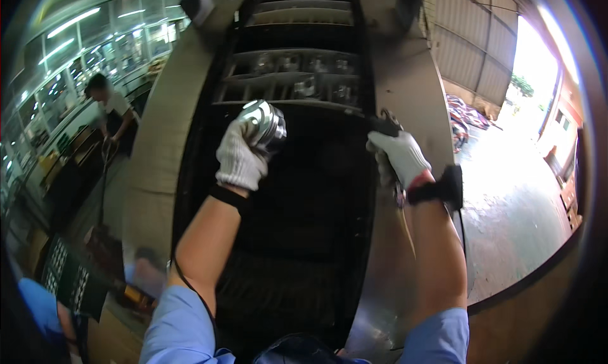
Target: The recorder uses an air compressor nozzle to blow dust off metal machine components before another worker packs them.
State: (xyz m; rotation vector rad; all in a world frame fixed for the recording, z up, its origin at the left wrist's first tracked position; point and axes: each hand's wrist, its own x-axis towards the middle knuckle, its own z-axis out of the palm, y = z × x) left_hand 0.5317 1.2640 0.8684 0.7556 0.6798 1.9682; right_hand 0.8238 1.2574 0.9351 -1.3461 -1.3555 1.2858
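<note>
My left hand (240,155), in a white knit glove, is closed round a shiny metal piston (268,124) held up over the dark middle of the machine. My right hand (402,156), also gloved, grips a dark air blow gun (387,123) near the machine's right side. From the blow gun's lower end a thin yellowish hose (406,231) hangs down along my forearm. Beyond my hands, several similar metal parts (308,88) sit in rows on a slatted conveyor (253,98); they are blurred.
Wide metal side panels (161,129) flank the dark conveyor channel. To the left, a person (114,107) stands by a bench, with a dark green perforated crate (69,278) nearer. At the right, a bright floor (500,218) leads to an open doorway. Striped bundles (468,114) lie by the wall.
</note>
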